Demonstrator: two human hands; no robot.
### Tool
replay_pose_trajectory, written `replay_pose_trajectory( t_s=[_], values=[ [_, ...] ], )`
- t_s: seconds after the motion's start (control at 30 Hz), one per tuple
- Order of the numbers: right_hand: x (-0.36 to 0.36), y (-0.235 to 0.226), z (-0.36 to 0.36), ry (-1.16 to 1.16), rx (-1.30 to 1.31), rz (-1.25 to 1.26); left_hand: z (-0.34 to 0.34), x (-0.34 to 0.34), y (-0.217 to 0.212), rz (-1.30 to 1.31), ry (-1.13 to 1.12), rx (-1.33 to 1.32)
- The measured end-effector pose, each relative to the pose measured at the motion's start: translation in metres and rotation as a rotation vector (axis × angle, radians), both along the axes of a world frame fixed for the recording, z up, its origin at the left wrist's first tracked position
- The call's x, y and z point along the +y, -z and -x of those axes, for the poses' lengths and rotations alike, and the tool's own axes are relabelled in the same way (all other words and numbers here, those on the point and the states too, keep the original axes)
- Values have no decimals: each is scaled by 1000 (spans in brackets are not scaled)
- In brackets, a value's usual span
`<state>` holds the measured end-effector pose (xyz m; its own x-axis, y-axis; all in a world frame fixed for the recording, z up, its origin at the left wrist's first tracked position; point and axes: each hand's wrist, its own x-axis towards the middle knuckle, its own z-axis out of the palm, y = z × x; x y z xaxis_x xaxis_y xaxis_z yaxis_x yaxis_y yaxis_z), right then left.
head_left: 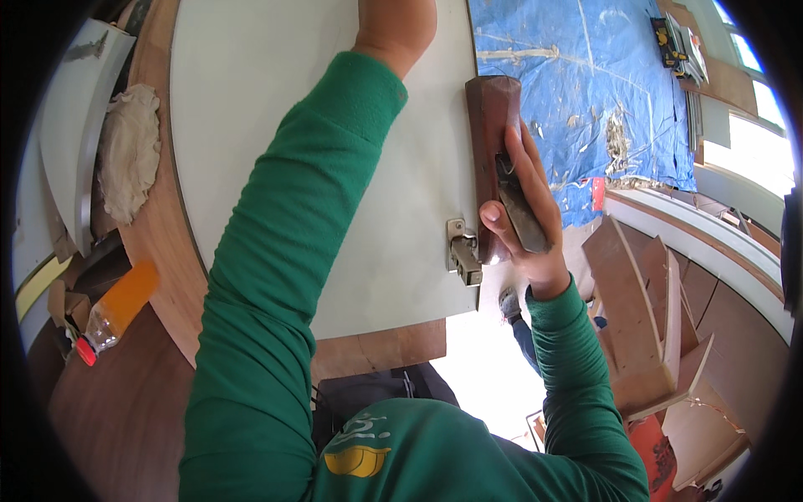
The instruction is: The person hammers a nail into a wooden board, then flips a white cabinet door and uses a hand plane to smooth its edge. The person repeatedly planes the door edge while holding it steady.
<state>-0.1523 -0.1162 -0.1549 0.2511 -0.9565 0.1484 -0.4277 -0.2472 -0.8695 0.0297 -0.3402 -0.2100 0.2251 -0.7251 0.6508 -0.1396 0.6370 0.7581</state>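
My right hand (pixel 535 205) is closed around a dark reddish-brown wooden hand plane (pixel 492 109), its thumb on the near side. A flat metal blade (pixel 525 219) stands tilted out of the plane's body against my palm. The plane rests along the right edge of a large white panel (pixel 401 184). Close to the plane's near end, a metal cabinet hinge (pixel 462 251) is fixed to the panel. My left arm stretches across the panel, and only the wrist and base of my left hand (pixel 397 25) show at the top edge; its fingers are out of view.
A bottle of orange drink (pixel 121 305) lies tilted at the left, below a crumpled pale cloth (pixel 130 155). Blue sheeting (pixel 577 92) spreads beyond the panel on the right. Nearer, wooden boards (pixel 631 309) stand beside my right arm. A dark shoe (pixel 508 305) shows below the panel edge.
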Motion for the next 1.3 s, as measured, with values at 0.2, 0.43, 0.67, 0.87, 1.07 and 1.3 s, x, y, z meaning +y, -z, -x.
replay_pose_trajectory(
  t_s=[0.2, 0.43, 0.67, 0.87, 1.07, 1.3],
  values=[
    [-46, -4, -8, 39, 9, -13, 1, 5, -5, -50, 35, 79],
    [-126, 9, -14, 74, -73, 19, -2, 11, -15, -207, 70, 63],
    [-197, 22, -25, 86, -254, -38, -2, 12, -22, -305, 136, 283],
    [-289, 25, -11, 229, -677, -359, 3, 14, -34, -332, 213, 389],
    [-247, 0, -7, 274, -617, -295, 2, 16, -31, -307, 187, 393],
    [-13, -18, 17, 65, 93, -76, 1, -1, 0, 65, -184, -182]
  ],
)
